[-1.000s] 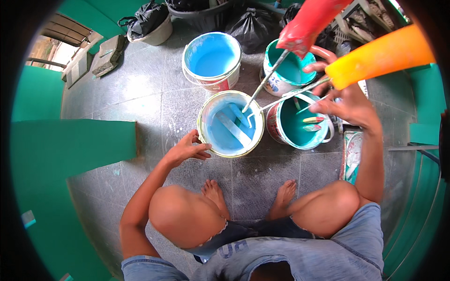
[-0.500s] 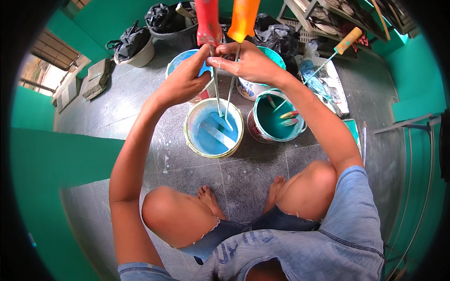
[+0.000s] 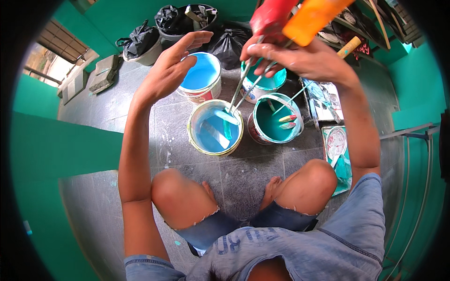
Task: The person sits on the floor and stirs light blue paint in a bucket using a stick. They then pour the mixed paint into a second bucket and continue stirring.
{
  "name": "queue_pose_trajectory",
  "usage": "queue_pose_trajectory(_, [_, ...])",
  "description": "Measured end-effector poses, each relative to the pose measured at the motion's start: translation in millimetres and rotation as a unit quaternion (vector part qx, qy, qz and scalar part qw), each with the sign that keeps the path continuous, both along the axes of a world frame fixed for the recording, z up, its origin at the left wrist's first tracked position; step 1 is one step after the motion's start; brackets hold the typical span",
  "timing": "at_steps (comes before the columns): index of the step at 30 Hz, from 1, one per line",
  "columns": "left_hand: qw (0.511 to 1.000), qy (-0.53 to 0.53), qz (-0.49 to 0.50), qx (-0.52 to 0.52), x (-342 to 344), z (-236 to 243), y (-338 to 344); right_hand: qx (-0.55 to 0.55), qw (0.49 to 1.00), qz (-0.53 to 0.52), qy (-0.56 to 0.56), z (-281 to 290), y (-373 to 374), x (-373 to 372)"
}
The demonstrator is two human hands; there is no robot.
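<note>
My right hand point(image 3: 304, 61) is closed round the metal rods of two long paint rollers, one with a red handle point(image 3: 269, 21) and one with an orange handle point(image 3: 316, 21). Both handles point up; the rods slant down into a pale-rimmed bucket point(image 3: 191, 133) of cloudy blue liquid. At their lower ends lie a pale roller head and a teal roller head point(image 3: 227, 130), above a pale strip point(image 3: 214, 136) in the liquid. Raised with its fingers stretched out, my left hand point(image 3: 161, 77) holds nothing, beside a bucket point(image 3: 201, 93) of bright blue paint.
A teal paint bucket point(image 3: 253, 127) holds brushes and a yellow-handled tool point(image 3: 348, 47). Behind it is another teal bucket point(image 3: 250, 95). A paint tray point(image 3: 329, 136) lies at the right. Black bags point(image 3: 229, 47) and bins line the back wall; a metal rack point(image 3: 429, 136) stands right.
My left hand has come off the rods, opened and moved left. My right hand has shifted right with both rollers, tilting their handles right; the roller heads now show in the bucket.
</note>
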State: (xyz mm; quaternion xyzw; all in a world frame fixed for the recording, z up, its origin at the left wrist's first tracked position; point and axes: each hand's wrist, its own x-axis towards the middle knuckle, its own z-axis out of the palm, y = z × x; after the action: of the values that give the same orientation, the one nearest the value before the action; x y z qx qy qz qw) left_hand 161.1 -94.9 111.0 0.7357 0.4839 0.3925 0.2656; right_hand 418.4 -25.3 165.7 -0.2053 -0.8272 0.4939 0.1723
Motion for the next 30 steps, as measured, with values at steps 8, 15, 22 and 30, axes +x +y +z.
queue_pose_trajectory(8, [0.994,-0.071,0.088,0.011,-14,3,-15,0.027,0.998,-0.058,-0.002,89,-16,36])
queue_pose_trajectory(15, [0.987,-0.109,0.121,-0.001,-7,-10,-20,0.250,0.939,-0.237,-0.005,138,-24,84])
queue_pose_trajectory(22, [0.984,0.090,-0.071,-0.134,47,-37,-19,0.305,0.898,-0.314,-0.049,175,2,174])
queue_pose_trajectory(30, [0.910,0.314,-0.256,0.092,206,-90,-18,0.230,0.905,-0.332,-0.134,160,6,173])
